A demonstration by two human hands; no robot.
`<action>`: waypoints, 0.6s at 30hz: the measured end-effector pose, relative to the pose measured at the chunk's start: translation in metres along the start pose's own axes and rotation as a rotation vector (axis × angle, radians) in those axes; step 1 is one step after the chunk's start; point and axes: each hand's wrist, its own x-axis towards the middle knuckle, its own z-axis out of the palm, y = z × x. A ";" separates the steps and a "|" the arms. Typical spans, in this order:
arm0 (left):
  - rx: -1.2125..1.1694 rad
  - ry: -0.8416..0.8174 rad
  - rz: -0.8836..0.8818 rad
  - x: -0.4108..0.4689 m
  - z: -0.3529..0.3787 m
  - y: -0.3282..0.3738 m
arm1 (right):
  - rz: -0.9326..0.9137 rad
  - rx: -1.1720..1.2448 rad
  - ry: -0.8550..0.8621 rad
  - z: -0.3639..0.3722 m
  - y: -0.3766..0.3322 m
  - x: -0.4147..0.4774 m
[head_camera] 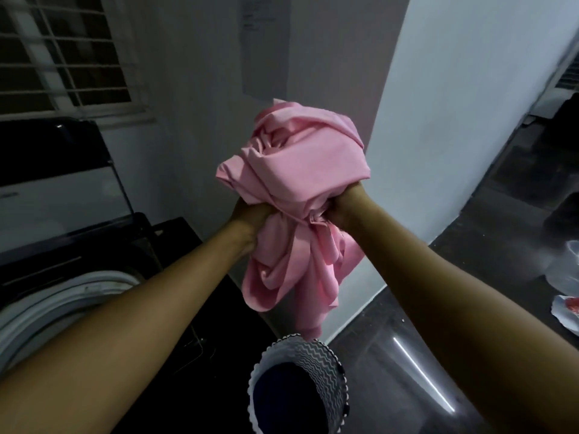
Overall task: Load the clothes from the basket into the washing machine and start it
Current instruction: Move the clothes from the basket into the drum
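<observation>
A bunched pink cloth [294, 170] hangs in the air at the centre of the view, its lower end dangling just above the basket. My left hand [250, 219] grips it from the left and my right hand [341, 211] from the right, both fists closed in the fabric. Below stands the basket [316, 358], white with a grey zigzag pattern, with something dark inside. The washing machine is at the lower left, its lid [53, 145] raised and the pale drum rim [72, 292] showing under my left forearm.
A white wall corner [438, 120] rises to the right of the cloth. A dark glossy floor [407, 355] lies right of the basket, with a clear plastic bag [567, 270] and a white-and-red scrap [567, 311] at the right edge. A barred window [62, 48] is at upper left.
</observation>
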 end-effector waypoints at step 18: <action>-0.190 0.275 0.141 -0.027 -0.300 0.149 | -0.147 -0.870 -0.446 0.202 0.192 0.017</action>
